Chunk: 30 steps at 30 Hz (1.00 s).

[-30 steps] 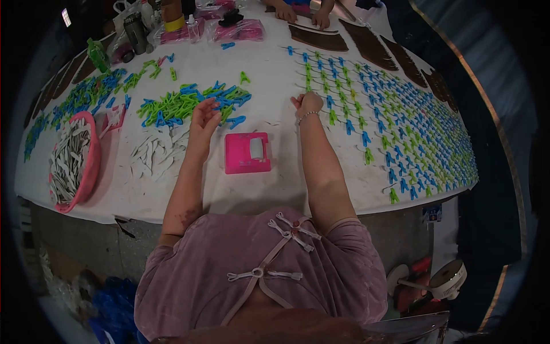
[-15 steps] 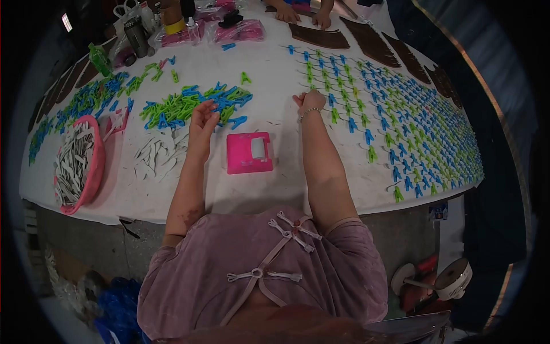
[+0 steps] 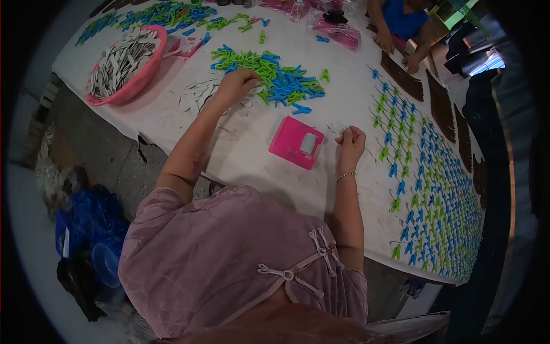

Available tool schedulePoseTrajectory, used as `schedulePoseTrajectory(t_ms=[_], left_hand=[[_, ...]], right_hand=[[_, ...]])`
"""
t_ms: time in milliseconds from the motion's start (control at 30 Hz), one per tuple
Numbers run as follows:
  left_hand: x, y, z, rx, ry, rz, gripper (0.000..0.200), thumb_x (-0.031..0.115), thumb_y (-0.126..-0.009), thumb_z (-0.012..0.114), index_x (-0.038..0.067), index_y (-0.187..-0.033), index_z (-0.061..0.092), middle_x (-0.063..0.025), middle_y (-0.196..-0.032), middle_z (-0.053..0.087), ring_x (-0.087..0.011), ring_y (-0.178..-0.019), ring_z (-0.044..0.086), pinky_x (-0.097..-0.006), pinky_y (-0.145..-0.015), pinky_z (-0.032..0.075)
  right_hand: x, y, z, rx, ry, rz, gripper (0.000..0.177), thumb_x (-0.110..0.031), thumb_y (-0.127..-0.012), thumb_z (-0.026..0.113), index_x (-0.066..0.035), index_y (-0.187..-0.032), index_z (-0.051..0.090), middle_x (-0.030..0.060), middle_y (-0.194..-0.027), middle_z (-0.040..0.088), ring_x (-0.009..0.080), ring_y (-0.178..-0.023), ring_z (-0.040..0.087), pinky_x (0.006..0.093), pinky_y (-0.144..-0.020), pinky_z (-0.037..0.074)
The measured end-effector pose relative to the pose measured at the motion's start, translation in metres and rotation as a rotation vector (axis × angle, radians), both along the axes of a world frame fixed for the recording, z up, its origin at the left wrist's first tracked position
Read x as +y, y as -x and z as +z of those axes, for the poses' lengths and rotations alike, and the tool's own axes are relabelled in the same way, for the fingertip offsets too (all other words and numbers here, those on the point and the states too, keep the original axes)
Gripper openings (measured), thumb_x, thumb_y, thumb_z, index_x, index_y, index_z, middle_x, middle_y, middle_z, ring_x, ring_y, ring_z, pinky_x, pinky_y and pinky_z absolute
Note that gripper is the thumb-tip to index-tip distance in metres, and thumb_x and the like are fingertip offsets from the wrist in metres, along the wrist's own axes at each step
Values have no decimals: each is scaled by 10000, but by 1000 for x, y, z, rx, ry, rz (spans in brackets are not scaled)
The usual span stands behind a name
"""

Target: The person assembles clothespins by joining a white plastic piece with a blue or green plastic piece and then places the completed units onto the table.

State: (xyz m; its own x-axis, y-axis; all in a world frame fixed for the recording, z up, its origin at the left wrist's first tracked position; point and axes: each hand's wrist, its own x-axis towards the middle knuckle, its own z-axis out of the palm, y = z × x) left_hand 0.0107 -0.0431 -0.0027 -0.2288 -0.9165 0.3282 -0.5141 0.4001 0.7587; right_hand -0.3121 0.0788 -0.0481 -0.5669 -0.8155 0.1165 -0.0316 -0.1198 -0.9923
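left hand (image 3: 234, 85) curling into clips (image 3: 282, 80), grip unclear | right hand (image 3: 350, 140) fisting tight, contents unseen | clips looking light, stiff: pinch tails

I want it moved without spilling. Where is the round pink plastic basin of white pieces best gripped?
Probably the rim of the pink basin, from the table's near edge: loose white pieces heap the inside, leaving only rim and wall free, and coloured clips crowd its far side.

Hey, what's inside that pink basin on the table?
A heap of pale white strips fills the pink basin nearly to its rim. The basin's bottom and anything under the heap are covered.
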Motion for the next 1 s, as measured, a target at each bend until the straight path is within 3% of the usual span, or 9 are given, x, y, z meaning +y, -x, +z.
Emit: schedulePoseTrajectory(t_ms=[167, 333, 367, 400, 467, 533, 633, 800, 1000], left_hand=[[-2, 7, -20, -405, 196, -31, 167, 182, -821, 626, 50, -922, 640, -128, -853, 609, -314, -810, 605, -374, -713, 479], [5, 9, 12, -250, 70, -1, 175, 180, -831, 648, 58, -945, 597, -104, -829, 603, -263, -748, 600, -339, -686, 478], [7, 8, 22, -247, 73, -2, 175, 180, -831, 648, 58, -945, 597, -104, -829, 603, -263, -748, 600, -339, -686, 478], [9, 7, 29, -100, 30, -1, 178, 174, -841, 655, 53, -958, 598, -79, -818, 615, -210, -721, 597, -305, -664, 477], [13, 9, 38, 52, -14, -6, 182, 168, -850, 662, 48, -971, 599, -55, -806, 626, -156, -693, 594, -272, -643, 476], [20, 16, 41, 448, -93, -198, 180, 139, -876, 650, 34, -1016, 609, -17, -801, 634, -64, -689, 568, -216, -619, 462], [43, 35, 52, 585, -238, -359, 202, 107, -895, 626, 25, -1079, 616, 6, -840, 611, -60, -718, 556, -216, -670, 465], [68, 66, 45, 639, -272, -456, 198, 85, -906, 606, 32, -1096, 616, -7, -853, 621, -70, -744, 584, -213, -691, 484], [90, 83, 36, 585, -174, -482, 165, 88, -900, 608, 27, -1052, 630, -12, -875, 631, -77, -760, 606, -216, -689, 496]], right_hand=[[-1, 3, -1, 61, 10, 36, 161, -112, -918, 537, -4, -1034, 508, 44, -787, 557, 97, -605, 521, 248, -582, 494], [2, 2, 0, 72, 35, 67, 138, -118, -925, 549, -2, -1001, 540, 28, -799, 572, 86, -634, 525, 239, -619, 496], [6, 2, 5, 249, 31, 49, 146, -129, -923, 563, 0, -992, 563, 26, -815, 591, 86, -664, 545, 229, -647, 493], [9, 1, 11, 426, 25, 30, 156, -140, -921, 576, 2, -984, 586, 24, -832, 609, 85, -694, 564, 220, -675, 490], [12, -7, 26, 437, 67, 86, 161, -140, -909, 592, 3, -981, 608, 38, -839, 629, 93, -716, 580, 224, -668, 486], [16, -21, 45, 444, 101, 134, 166, -139, -897, 608, 5, -977, 629, 53, -846, 649, 100, -737, 597, 229, -661, 482], [22, -49, 69, 437, 102, 356, 178, -108, -884, 624, 2, -1025, 618, 64, -874, 654, 95, -779, 599, 228, -681, 485], [27, -64, 79, 257, 99, 590, 177, -46, -866, 628, -9, -1035, 594, 46, -890, 647, 95, -775, 602, 230, -683, 491], [40, -47, 68, 270, 4, 538, 157, -14, -841, 624, -9, -995, 593, 44, -838, 639, 108, -765, 616, 252, -687, 498]])
